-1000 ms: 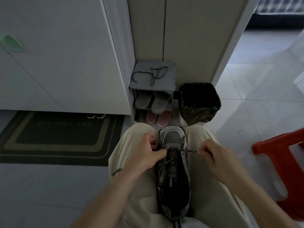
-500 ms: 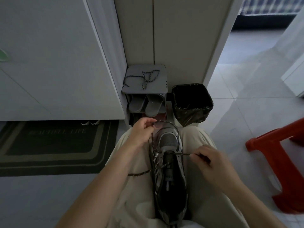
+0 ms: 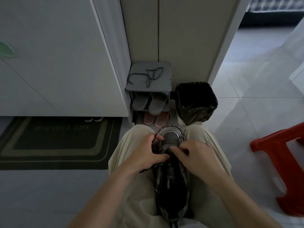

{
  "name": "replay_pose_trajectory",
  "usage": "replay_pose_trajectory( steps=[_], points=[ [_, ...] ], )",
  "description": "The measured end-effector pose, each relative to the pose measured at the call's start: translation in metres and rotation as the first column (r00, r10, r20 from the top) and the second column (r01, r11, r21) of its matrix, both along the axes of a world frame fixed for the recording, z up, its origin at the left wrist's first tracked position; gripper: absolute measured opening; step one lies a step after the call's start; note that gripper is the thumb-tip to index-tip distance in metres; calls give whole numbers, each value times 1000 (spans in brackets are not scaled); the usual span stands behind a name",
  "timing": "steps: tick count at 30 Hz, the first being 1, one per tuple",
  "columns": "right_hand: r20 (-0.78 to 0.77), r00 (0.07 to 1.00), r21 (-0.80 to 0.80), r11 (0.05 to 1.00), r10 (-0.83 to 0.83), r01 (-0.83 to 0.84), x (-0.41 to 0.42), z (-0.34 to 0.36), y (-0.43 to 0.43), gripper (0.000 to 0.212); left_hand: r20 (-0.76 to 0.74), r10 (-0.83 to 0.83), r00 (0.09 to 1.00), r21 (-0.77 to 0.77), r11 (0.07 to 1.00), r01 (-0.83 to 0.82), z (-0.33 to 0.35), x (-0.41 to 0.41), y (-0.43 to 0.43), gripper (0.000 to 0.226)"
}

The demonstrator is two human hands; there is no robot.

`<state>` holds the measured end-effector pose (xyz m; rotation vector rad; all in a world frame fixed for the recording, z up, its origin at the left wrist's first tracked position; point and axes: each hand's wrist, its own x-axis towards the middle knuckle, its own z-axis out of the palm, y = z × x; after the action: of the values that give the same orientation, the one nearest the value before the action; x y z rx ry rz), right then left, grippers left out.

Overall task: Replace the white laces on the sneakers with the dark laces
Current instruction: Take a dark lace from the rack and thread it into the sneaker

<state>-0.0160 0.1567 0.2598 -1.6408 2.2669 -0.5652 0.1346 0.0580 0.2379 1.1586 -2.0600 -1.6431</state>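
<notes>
Half a second ago our right hand (image 3: 195,155) was pulling out toward 3 o'clock. Now it has closed in beside the left hand (image 3: 148,155) at the toe-end eyelets. Both pinch the dark lace (image 3: 182,135), so we're probably starting the next crossing, early in the lacing. The sneaker (image 3: 171,186) sits on our lap, toe to 12. The lined bin (image 3: 194,116) at 1 o'clock looks dark inside, contents unclear. The rack (image 3: 161,86) at 12 holds grey slippers (image 3: 148,102), pink slippers (image 3: 156,118) and a spare lace (image 3: 148,74) on top.
</notes>
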Motion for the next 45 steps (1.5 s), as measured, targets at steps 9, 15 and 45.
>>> replay_pose_trajectory(
  steps=[9,15,45],
  points=[
    [460,823,-11,924,-334,382,-61,8,36,42,-25,49,998,47,998,-48,-7,4,-2,53],
    [626,598,76,802,-501,592,-97,-3,72,46,-60,24,998,28,999,-22,-6,2,0,54],
    [-287,923,111,966,258,-235,19,14,-29,20,8,3,1000,20,1000,-3,-18,6,-3,64]
  ],
)
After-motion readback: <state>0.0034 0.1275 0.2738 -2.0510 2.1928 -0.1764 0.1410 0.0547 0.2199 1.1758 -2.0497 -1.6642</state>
